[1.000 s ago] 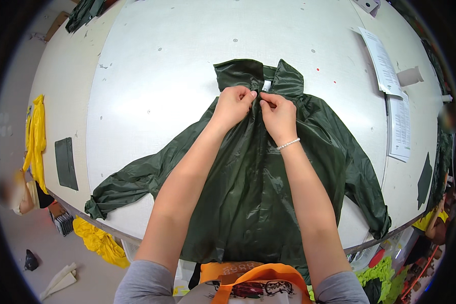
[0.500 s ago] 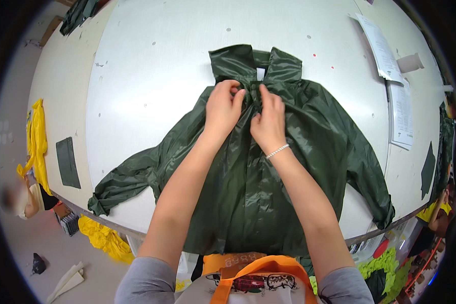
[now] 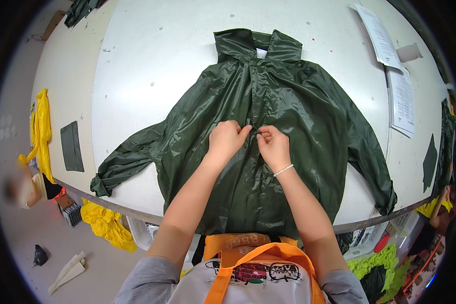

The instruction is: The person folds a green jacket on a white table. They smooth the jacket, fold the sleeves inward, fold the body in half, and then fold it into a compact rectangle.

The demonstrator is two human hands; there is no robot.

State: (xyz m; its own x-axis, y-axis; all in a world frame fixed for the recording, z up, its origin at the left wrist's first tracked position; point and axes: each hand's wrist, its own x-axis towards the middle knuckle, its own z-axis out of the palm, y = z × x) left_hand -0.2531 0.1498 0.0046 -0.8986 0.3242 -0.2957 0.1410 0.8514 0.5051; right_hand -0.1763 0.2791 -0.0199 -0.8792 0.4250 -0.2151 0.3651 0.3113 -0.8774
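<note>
White table [image 3: 137, 61]: both hands pinch green jacket [image 3: 299, 106] front.

Jacket [image 3: 299, 116] flat on table [image 3: 152, 55], papers [image 3: 395, 76] to its right

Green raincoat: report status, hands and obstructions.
Left hand, right hand pinching front placket mid-chest. Green raincoat flat on white table, sleeves spread. Nothing in the way.

White table [image 3: 152, 61], green jacket [image 3: 299, 111], papers [image 3: 397, 76]
</note>
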